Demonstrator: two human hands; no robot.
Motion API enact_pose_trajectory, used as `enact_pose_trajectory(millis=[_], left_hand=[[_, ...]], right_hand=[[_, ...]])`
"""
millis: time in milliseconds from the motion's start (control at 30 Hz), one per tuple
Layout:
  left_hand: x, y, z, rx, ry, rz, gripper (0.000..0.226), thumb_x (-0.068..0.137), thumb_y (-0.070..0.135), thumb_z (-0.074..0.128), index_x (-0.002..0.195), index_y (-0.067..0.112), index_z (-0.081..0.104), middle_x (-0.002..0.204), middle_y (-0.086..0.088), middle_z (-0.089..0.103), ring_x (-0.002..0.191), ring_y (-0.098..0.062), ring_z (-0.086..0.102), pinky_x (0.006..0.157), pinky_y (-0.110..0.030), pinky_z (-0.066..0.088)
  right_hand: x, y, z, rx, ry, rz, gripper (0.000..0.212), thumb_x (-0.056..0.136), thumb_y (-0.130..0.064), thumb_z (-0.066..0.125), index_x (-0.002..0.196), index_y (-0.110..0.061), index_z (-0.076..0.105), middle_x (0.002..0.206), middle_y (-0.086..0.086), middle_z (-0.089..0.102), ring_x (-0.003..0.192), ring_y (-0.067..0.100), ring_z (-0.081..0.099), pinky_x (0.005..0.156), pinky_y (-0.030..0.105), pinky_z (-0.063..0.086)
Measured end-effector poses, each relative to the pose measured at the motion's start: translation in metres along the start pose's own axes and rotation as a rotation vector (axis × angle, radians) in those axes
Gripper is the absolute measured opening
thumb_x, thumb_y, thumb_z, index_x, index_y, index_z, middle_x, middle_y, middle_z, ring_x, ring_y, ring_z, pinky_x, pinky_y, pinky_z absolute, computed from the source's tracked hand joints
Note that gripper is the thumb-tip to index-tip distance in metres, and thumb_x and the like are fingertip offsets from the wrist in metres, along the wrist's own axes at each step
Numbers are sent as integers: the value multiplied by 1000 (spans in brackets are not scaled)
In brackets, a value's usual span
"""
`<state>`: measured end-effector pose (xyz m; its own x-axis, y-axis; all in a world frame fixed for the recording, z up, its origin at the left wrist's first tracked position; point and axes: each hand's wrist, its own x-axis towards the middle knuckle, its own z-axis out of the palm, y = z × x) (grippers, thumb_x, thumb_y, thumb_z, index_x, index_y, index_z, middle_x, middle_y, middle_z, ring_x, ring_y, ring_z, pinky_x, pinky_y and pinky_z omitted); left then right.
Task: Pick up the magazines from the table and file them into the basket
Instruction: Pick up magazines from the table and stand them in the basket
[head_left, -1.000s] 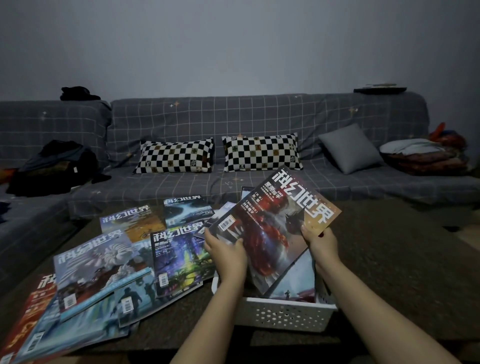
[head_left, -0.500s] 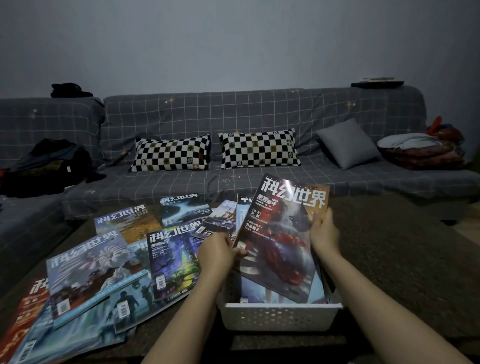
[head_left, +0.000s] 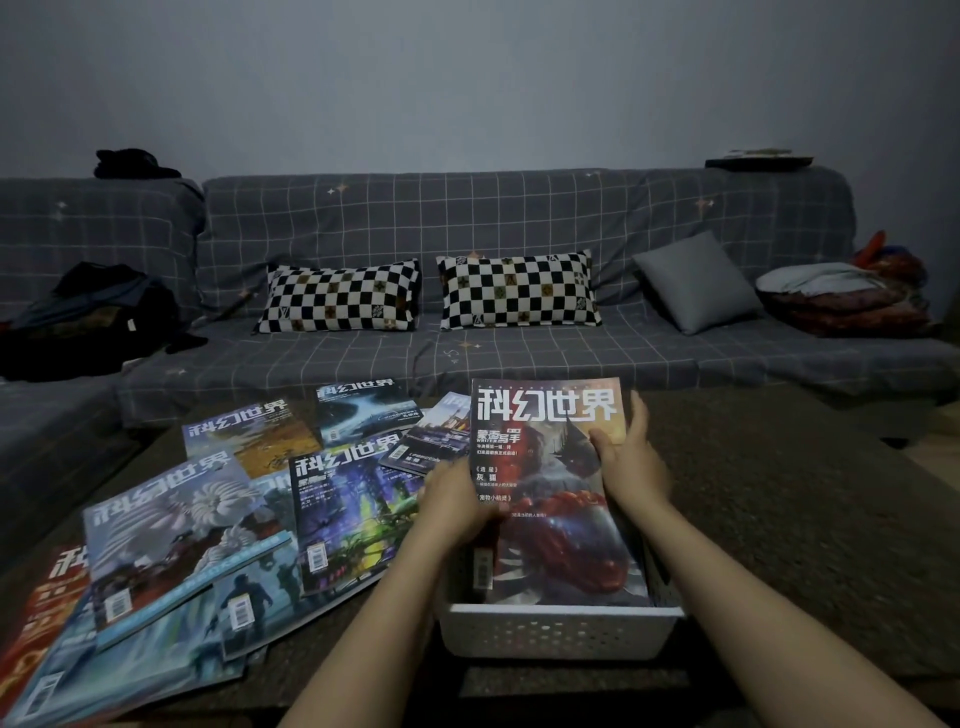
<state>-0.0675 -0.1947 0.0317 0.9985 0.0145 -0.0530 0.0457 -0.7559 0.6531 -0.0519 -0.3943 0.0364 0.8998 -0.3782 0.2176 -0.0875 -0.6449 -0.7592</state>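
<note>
A magazine with a red creature on its cover (head_left: 550, 499) stands tilted in the white perforated basket (head_left: 556, 631), its lower edge inside. My left hand (head_left: 457, 499) grips its left edge and my right hand (head_left: 631, 457) holds its right edge. Other magazines stand behind it in the basket, mostly hidden. Several more magazines lie fanned over the dark table (head_left: 779, 519) to the left, among them a purple city cover (head_left: 353, 509), a white swirl cover (head_left: 176, 525) and an orange cover (head_left: 254, 436).
A grey checked sofa (head_left: 467, 364) runs behind the table with two checkerboard pillows (head_left: 340, 296), a grey cushion (head_left: 696, 280), dark clothes (head_left: 88, 317) at the left and folded bedding (head_left: 841, 296) at the right.
The red magazine has swung from a slant to square with the basket and sunk lower into it. Both hands moved down with it.
</note>
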Motion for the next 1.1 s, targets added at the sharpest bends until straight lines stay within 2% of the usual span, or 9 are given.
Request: enact_pose_trajectory(millis=[67,133,333,400,567,700,800,967,1100], left_hand=[[9,-3,6,-71,56,-28,31,81,39,68,105,20,67,113,-5,66,106,-23,59,93,-43,49],[12,-4,3,-194,103,-69,29,84,36,66,106,18,69,110,-7,69,101,-25,63,92,-44,51],[-2,1,-13,-682,111,-96,20,85,6,67,104,6,69,96,-8,73,91,-29,69,89,-45,54],[0,3,-17,-768,115,-67,24,84,5,67,107,11,70,95,-6,74,88,-26,70,85,-45,56],[5,4,-25,-882,124,12,33,85,5,66,106,30,64,84,9,71,64,3,66,50,-10,49],[4,4,-18,-949,124,-18,47,84,11,67,130,17,58,122,-6,66,98,-18,68,77,-29,58],[1,5,-12,-1001,140,-51,50,86,15,66,133,21,53,123,-7,66,101,-25,67,88,-46,55],[1,6,-8,-980,165,-46,38,90,15,62,126,25,56,105,2,69,88,-17,68,70,-32,57],[-2,-8,-9,-829,209,-28,28,94,25,56,120,16,62,110,-1,69,98,-17,65,83,-34,55]], right_hand=[[1,-1,2,11,-19,75,57,93,-45,44,138,-13,28,119,11,61,92,27,63,77,43,51],[-1,-3,4,134,-28,92,43,95,-38,44,126,-8,40,113,12,61,85,22,59,69,35,48],[-14,-17,-8,499,0,21,31,98,-29,41,123,-10,41,93,-4,57,76,9,57,59,24,45],[-16,-21,-12,563,8,-17,33,97,-30,41,126,-14,39,100,-1,59,83,14,62,64,26,49],[-18,-27,-14,666,34,-59,38,96,-33,43,130,-18,36,109,-3,57,91,14,59,70,27,48],[-19,-22,-15,667,13,-69,42,95,-34,44,133,-19,35,113,-5,55,86,5,56,67,22,43],[-19,-14,-11,634,-45,-18,61,92,-44,45,143,-18,25,134,2,51,114,22,55,93,43,45],[-24,-11,-1,598,-24,17,66,91,-42,50,146,-21,20,138,7,49,120,26,53,95,45,45],[-22,-16,1,556,-29,-3,67,87,-48,51,144,-27,24,141,6,45,122,27,51,96,52,46]])
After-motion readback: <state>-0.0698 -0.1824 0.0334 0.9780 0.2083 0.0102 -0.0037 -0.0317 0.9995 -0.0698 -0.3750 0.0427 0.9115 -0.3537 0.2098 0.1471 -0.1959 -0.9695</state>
